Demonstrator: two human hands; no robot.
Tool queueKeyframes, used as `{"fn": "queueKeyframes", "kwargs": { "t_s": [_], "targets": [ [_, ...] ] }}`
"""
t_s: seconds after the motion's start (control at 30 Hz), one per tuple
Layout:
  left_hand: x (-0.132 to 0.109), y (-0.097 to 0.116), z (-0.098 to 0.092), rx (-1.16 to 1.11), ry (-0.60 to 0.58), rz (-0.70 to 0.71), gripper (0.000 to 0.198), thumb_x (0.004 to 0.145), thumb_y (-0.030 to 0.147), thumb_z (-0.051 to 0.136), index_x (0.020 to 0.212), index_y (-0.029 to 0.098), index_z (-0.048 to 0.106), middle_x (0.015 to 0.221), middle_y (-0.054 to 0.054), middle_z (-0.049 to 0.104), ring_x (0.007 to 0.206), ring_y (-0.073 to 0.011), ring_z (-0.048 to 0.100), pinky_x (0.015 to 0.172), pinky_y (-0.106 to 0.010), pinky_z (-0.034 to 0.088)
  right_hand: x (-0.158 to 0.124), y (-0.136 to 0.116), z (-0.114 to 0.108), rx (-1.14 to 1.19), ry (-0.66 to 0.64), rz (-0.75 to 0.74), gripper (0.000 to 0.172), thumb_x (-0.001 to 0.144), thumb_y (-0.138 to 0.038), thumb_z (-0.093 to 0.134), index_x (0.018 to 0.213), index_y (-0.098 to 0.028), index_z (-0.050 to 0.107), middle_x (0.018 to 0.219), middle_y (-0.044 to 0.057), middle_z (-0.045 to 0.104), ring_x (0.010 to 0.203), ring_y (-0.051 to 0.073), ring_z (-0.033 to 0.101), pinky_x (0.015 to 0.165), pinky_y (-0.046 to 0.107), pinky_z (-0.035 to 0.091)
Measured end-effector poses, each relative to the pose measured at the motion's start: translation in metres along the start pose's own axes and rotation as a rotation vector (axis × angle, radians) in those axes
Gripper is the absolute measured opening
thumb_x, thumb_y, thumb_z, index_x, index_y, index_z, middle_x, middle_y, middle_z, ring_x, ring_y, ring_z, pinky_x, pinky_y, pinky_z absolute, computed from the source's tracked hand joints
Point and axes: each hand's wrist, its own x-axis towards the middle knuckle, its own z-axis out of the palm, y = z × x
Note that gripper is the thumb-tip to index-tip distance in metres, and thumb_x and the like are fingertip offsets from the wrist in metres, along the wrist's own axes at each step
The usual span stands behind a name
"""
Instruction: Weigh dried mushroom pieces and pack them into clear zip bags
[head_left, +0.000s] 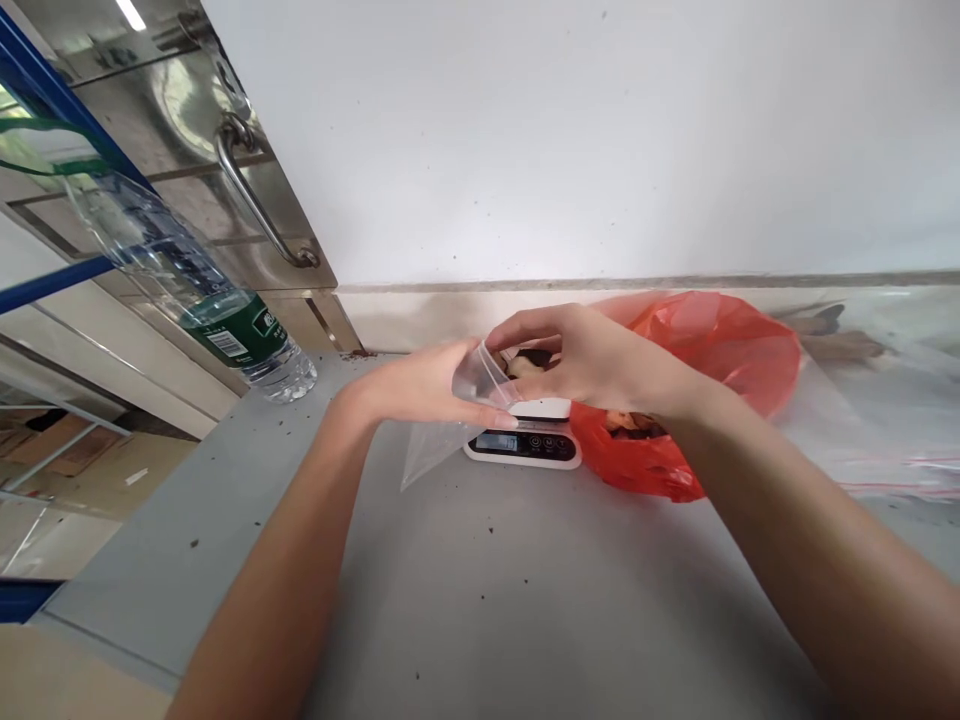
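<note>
My left hand (pixel 420 388) pinches the edge of a small clear plastic bag (pixel 439 440), which hangs down over the grey table (pixel 480 590). My right hand (pixel 592 355) curls over the bag's open mouth, fingers bent and touching its rim, with some brown pieces (pixel 525 362) just under the fingers. Both hands hover above a small white digital scale (pixel 529 440) with a lit display. Directly right of the scale lies a red plastic bag (pixel 705 370) holding brownish contents.
A clear water bottle (pixel 202 290) with a green label stands at the table's back left, by a steel door with a handle (pixel 255 200). Clear zip bags (pixel 885 420) lie at the right. Dark crumbs dot the tabletop. A white wall runs behind.
</note>
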Motion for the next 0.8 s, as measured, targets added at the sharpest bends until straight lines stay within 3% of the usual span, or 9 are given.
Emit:
{"fn": "queueKeyframes", "kwargs": {
  "t_s": [0.1,0.23,0.43,0.5,0.6,0.7,0.8],
  "targets": [
    [-0.001,-0.004,-0.002,-0.042,-0.009,0.028,0.090,0.078,0.075,0.075,0.152,0.031,0.050,0.148,-0.007,0.065,0.132,-0.0349,0.063,0.103,-0.041,0.052,0.001,0.003,0.002,0.111,0.049,-0.015,0.036,0.072,-0.039,0.085,0.102,-0.022,0.073,0.123,0.011,0.075,0.113,0.029,0.072,0.089,0.043,0.062],
    [-0.002,-0.006,-0.004,-0.121,-0.015,0.132,0.074,0.086,0.066,0.075,0.148,0.031,0.054,0.143,-0.005,0.068,0.129,-0.0318,0.066,0.104,-0.040,0.052,-0.001,0.004,0.000,0.160,0.067,-0.055,0.028,0.086,-0.036,0.074,0.110,-0.023,0.072,0.127,0.011,0.074,0.113,0.028,0.073,0.092,0.046,0.064],
    [-0.003,-0.002,-0.004,-0.198,-0.016,0.080,0.067,0.086,0.056,0.076,0.144,0.029,0.055,0.144,-0.006,0.069,0.132,-0.0311,0.064,0.105,-0.040,0.053,-0.001,0.000,0.000,0.111,0.134,-0.096,0.031,0.091,-0.024,0.064,0.121,-0.024,0.073,0.131,0.008,0.075,0.109,0.024,0.074,0.088,0.041,0.064],
    [-0.006,-0.003,-0.006,-0.237,-0.035,0.068,0.064,0.087,0.055,0.075,0.142,0.027,0.056,0.132,-0.007,0.075,0.125,-0.0301,0.069,0.099,-0.039,0.055,0.001,0.002,0.001,0.068,0.242,-0.077,0.030,0.093,-0.022,0.061,0.121,-0.021,0.073,0.121,0.009,0.078,0.102,0.023,0.076,0.086,0.039,0.063],
    [-0.012,-0.008,-0.011,-0.246,-0.038,0.009,0.071,0.089,0.059,0.073,0.147,0.025,0.050,0.096,-0.004,0.080,0.099,-0.0282,0.076,0.084,-0.038,0.057,0.006,0.012,0.004,-0.105,0.344,0.001,0.025,0.094,-0.020,0.059,0.114,-0.017,0.075,0.109,0.011,0.080,0.098,0.024,0.076,0.085,0.039,0.061],
    [-0.019,-0.015,-0.018,-0.193,0.019,-0.083,0.084,0.085,0.063,0.076,0.153,0.025,0.044,0.078,0.001,0.077,0.088,-0.0284,0.075,0.080,-0.039,0.055,0.013,0.025,0.011,-0.290,0.180,0.042,0.025,0.095,-0.024,0.063,0.116,-0.019,0.077,0.116,0.011,0.081,0.105,0.025,0.075,0.093,0.038,0.058],
    [-0.022,-0.019,-0.022,-0.139,0.055,-0.149,0.082,0.079,0.063,0.081,0.145,0.025,0.051,0.084,0.000,0.078,0.087,-0.0294,0.076,0.079,-0.038,0.055,0.019,0.034,0.022,-0.443,0.017,-0.018,0.033,0.096,-0.024,0.062,0.126,-0.022,0.076,0.128,0.009,0.079,0.111,0.024,0.073,0.097,0.034,0.054]
  ]
}}
